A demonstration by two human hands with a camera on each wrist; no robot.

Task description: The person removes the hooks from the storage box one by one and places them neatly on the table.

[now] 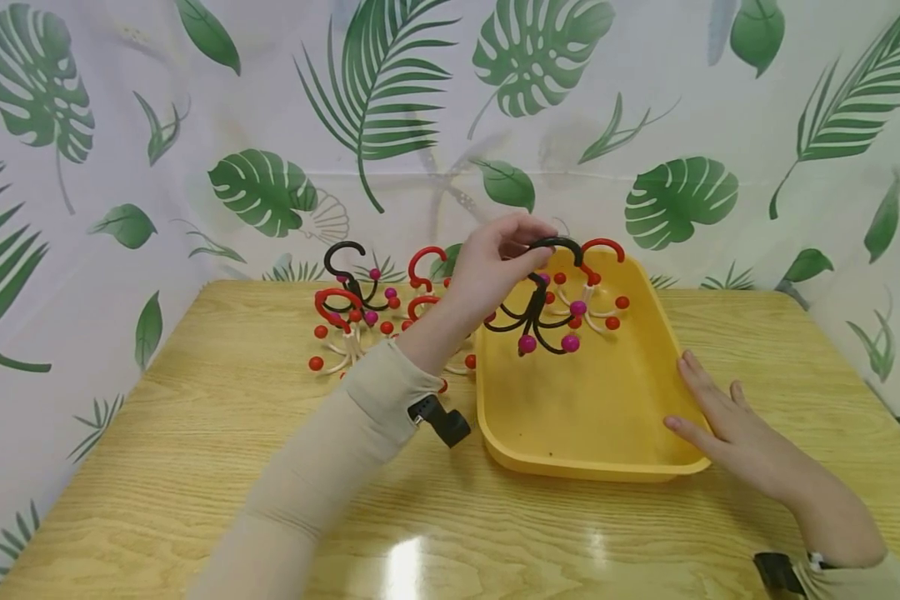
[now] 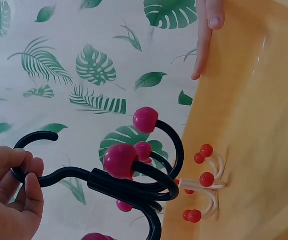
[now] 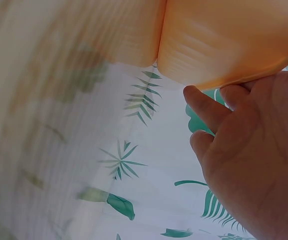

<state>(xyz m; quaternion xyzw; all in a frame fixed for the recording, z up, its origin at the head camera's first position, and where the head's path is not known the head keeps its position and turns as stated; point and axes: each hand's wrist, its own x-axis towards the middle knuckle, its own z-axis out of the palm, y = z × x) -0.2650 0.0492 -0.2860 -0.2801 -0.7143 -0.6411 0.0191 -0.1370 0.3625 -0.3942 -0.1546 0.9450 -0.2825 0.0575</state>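
Note:
My left hand (image 1: 498, 258) pinches the hook of a black multi-hook hanger (image 1: 534, 312) between thumb and fingers. This hanger has curved prongs tipped with pink balls and hangs over the left part of a yellow plastic tray (image 1: 607, 417). In the left wrist view, the black hanger (image 2: 124, 186) fills the middle, its hook still in the fingertips. A white hanger with a red hook and red balls (image 1: 588, 293) stands in the tray's far end. My right hand (image 1: 753, 442) holds the tray's right rim, thumb over the inside and fingers along the outside.
Left of the tray, several more hangers stand on the wooden table (image 1: 195, 433), among them a black one (image 1: 353, 287) and a white one with a red hook (image 1: 350, 340). My left forearm partly hides others. A leaf-patterned cloth (image 1: 420, 192) rises behind the table.

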